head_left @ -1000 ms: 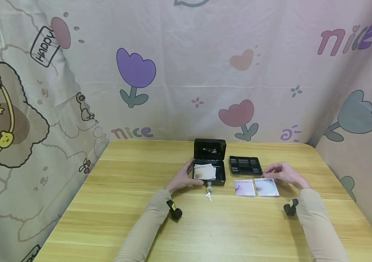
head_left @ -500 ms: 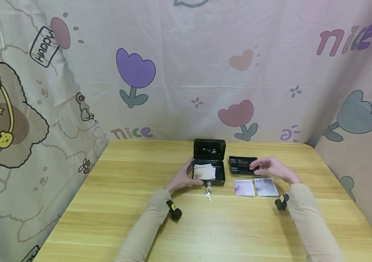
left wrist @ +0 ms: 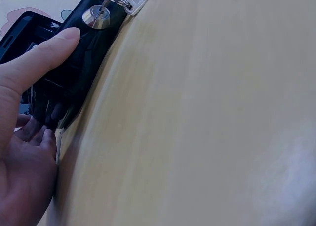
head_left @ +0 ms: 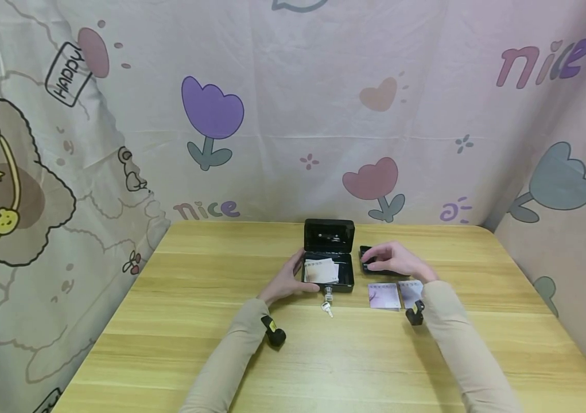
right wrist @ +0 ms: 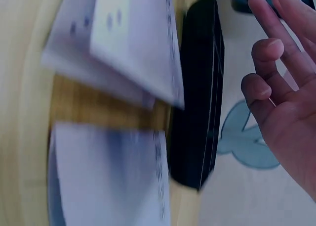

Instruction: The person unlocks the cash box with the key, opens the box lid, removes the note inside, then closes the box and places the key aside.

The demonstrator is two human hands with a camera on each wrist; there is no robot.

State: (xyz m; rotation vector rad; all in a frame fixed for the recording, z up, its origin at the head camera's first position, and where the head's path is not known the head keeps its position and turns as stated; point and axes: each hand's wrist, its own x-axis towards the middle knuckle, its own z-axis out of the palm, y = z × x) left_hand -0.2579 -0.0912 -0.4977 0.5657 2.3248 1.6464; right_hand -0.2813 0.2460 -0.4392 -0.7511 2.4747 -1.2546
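Note:
A black cash box [head_left: 344, 288] stands with its lid [head_left: 329, 234] raised at the back of the table. Several paper notes [head_left: 318, 271] lie inside it. My left hand [head_left: 286, 281] holds the box, thumb over the front edge and fingers along its left side. From the front lock [left wrist: 96, 17] hang keys [left wrist: 137, 2] on a ring. My right hand [head_left: 397, 259] is over the black compartment tray [right wrist: 196, 95], hiding much of it in the head view. Its fingers are loosely bent and nothing is between them in the right wrist view.
In front of the tray lie two stacks of notes side by side: a pinkish-purple one [head_left: 383, 296] and a pale blue one [head_left: 408, 291], partly covered by the right wrist camera [head_left: 415, 314]. A printed curtain [head_left: 272, 172] hangs behind the wooden table [head_left: 344, 361].
My right hand has moved left, away from the pale blue note stack and over the tray. My left hand stays on the cash box.

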